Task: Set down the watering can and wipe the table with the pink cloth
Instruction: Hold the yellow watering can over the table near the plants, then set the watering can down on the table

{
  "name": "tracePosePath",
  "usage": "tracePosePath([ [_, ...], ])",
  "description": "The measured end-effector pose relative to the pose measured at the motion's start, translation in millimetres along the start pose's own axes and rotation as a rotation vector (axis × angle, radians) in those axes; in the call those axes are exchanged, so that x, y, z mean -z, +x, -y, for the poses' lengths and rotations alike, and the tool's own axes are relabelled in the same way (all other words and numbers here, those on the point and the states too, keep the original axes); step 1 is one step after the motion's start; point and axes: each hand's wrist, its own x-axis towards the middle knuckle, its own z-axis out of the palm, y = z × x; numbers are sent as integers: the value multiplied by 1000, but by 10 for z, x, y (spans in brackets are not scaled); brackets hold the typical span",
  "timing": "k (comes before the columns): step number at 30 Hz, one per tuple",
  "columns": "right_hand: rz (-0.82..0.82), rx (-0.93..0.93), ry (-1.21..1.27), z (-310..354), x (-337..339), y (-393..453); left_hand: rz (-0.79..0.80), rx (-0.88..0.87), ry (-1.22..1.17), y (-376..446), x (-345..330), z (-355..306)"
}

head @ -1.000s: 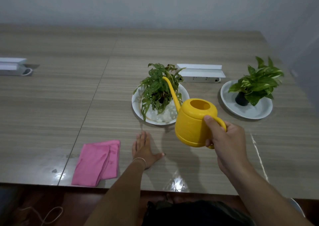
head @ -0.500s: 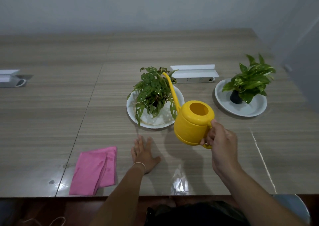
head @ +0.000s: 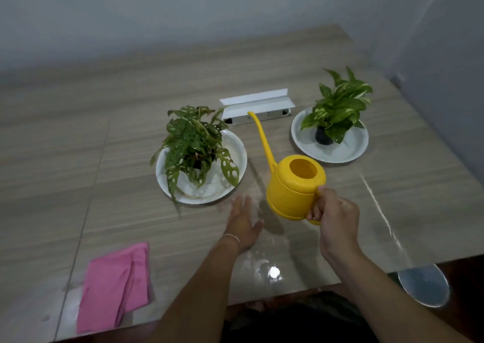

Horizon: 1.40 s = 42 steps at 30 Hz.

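Observation:
My right hand (head: 336,218) grips the handle of the yellow watering can (head: 293,185), which hangs upright a little above the wooden table (head: 78,175), its long spout pointing away from me. My left hand (head: 242,222) lies flat on the table, fingers straight, just left of the can. The folded pink cloth (head: 115,287) lies at the table's near edge, well to the left of my left hand.
A spotted-leaf plant on a white plate (head: 162,175) stands beyond my left hand. A second potted plant on a white plate (head: 351,151) stands at the right. A white socket box (head: 258,106) sits behind them. Wet glare shows near the front edge.
The can has swung away from the spotted plant to the right and come level. My left hand stays flat on the table. The camera has tilted.

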Motion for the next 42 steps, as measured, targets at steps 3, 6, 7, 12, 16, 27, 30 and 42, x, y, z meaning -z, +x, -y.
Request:
tracePosePath([
  [3,-54,-5,-3,-50,241,135,49,-41,-40,186,-90,-376],
  [6,-133,-31,-24,-127,525,292,122,-83,-81,369,-228,-759],
  [7,-158,-38,-39,-153,630,347,146,-94,-80,425,-278,-879],
  [12,-314,-93,-63,-253,1164,653,224,-139,46,695,-593,-1368],
  [16,-410,-109,-69,-271,1549,1009,227,-123,159,932,-810,-1696],
  [27,-543,-113,-153,-287,2008,2218,278,71,285,1169,-1224,-2275],
  [30,-511,-77,-156,-328,1985,2416,270,111,297,1280,-1204,-2309],
  [42,-323,-54,-208,-691,1999,2642,301,149,308,1326,-1176,-2345],
])
